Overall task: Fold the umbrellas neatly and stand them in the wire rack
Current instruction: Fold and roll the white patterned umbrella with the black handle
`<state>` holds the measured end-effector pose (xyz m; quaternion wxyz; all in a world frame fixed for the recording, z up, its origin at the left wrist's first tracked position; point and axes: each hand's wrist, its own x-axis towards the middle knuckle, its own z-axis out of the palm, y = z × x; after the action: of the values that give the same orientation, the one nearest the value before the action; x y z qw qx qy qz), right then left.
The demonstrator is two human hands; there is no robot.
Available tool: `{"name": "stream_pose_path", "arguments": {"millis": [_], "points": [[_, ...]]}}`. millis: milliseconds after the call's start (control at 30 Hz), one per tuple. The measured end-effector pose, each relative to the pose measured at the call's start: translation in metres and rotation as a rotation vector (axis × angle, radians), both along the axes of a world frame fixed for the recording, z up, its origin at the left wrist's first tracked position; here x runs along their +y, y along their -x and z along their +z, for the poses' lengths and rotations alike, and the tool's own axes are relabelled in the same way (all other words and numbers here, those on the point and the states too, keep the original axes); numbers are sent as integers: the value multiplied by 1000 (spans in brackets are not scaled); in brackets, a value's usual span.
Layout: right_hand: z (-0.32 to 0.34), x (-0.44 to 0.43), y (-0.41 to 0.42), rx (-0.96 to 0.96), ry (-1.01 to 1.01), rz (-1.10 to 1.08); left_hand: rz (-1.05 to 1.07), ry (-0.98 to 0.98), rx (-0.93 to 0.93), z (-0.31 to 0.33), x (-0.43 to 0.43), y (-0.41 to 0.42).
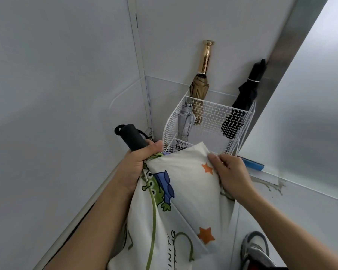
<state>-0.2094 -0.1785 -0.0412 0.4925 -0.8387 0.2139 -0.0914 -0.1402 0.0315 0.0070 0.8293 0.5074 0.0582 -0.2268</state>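
A white umbrella [183, 191] printed with green cartoon figures and orange stars hangs loose and unfolded between my hands. My left hand [139, 164] grips it just below its black handle [133, 138], which points up and away. My right hand [228, 172] pinches a fold of the canopy fabric at its right edge. Behind stands the white wire rack [213, 114] in the corner. It holds a tan umbrella with a gold handle [200, 84], a small grey umbrella [184, 121] and a black umbrella [242, 106].
White walls meet in a corner behind the rack. A metal strip [293, 36] runs up the right side by a frosted panel. A blue piece [252, 164] lies on the floor ledge. My shoe [256, 250] is at the bottom right.
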Motion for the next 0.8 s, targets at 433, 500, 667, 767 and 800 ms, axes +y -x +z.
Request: {"name": "stream_pose_path", "arguments": {"millis": [433, 500, 667, 767, 800], "points": [[6, -8, -3, 65, -4, -77, 178, -30, 83, -5, 20, -15], [3, -11, -1, 54, 213, -113, 172, -55, 82, -6, 20, -16], [12, 18, 16, -351, 292, 12, 210, -104, 44, -12, 15, -17], [12, 48, 30, -174, 201, 355, 196, -87, 46, -13, 7, -13], [8, 55, 33, -40, 167, 460, 184, -74, 54, -13, 6, -12]]}}
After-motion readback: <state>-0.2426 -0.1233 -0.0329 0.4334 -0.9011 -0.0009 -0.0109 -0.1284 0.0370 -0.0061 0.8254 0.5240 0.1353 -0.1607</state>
